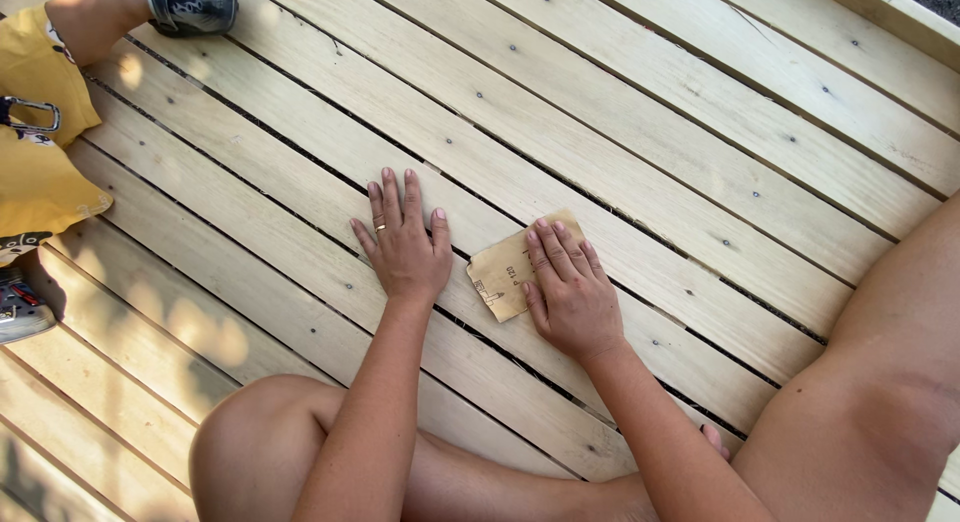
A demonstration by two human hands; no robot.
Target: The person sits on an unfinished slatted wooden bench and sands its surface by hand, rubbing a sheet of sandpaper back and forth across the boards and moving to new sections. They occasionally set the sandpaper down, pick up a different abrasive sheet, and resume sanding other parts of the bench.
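My right hand (568, 290) lies flat on a tan sheet of sandpaper (505, 272), fingers pressing it onto a pale wooden deck board (640, 192). The sheet sticks out to the left of the hand and past the fingertips. My left hand (403, 244) rests palm down on the bare boards just left of the sandpaper, fingers slightly spread, a ring on one finger, holding nothing. Both forearms reach in from the bottom of the view.
My bare knees (255, 442) and a thigh (880, 382) frame the bottom. Another person in yellow clothing (35, 132) with grey shoes (192, 4) is at the top left. A raised wooden edge (900, 12) runs along the top right. Dark gaps and screws mark the boards.
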